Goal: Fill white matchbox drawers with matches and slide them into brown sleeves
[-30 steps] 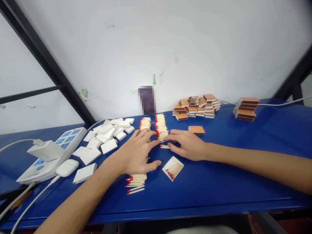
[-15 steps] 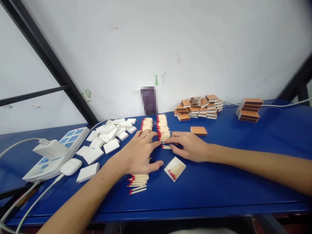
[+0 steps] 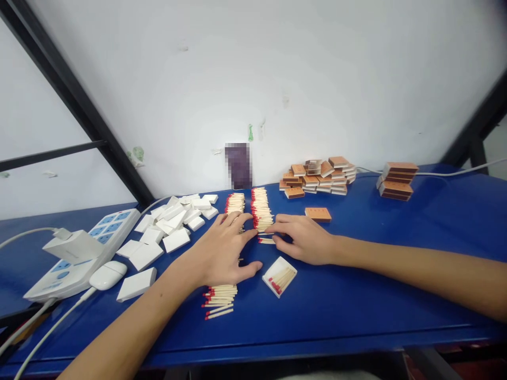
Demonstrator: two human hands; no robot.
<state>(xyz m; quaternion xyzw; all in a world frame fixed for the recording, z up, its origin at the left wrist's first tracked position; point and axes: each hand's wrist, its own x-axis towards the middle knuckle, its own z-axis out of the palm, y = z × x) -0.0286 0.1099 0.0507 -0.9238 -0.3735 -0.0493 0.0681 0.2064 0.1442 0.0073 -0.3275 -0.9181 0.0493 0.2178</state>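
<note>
My left hand (image 3: pixel 224 253) is open, fingers spread, palm down over the left row of matches (image 3: pixel 220 300), hiding its middle. Its index fingertip is at the red heads of the near end of the right row of matches (image 3: pixel 261 208). From the other side my right hand (image 3: pixel 304 238) reaches the plain ends of those same matches. Its index finger and thumb are a little apart, the other fingers curled. Just nearer to me lies an open white matchbox tray (image 3: pixel 283 264) with several matches in it, heads toward the lower left.
Several white matchbox trays (image 3: pixel 177 240) lie scattered at left, beside a power strip (image 3: pixel 113 227) and a white earphone case (image 3: pixel 108 275). Orange matchbox sleeves (image 3: pixel 325 181) are piled behind my right hand. One orange sleeve (image 3: pixel 318 214) lies nearer, and a stack (image 3: pixel 397 181) stands farther right.
The whole view has shifted slightly. Both hands keep almost the same pose at the right row of matches, and the tray with matches has not moved on the table.
</note>
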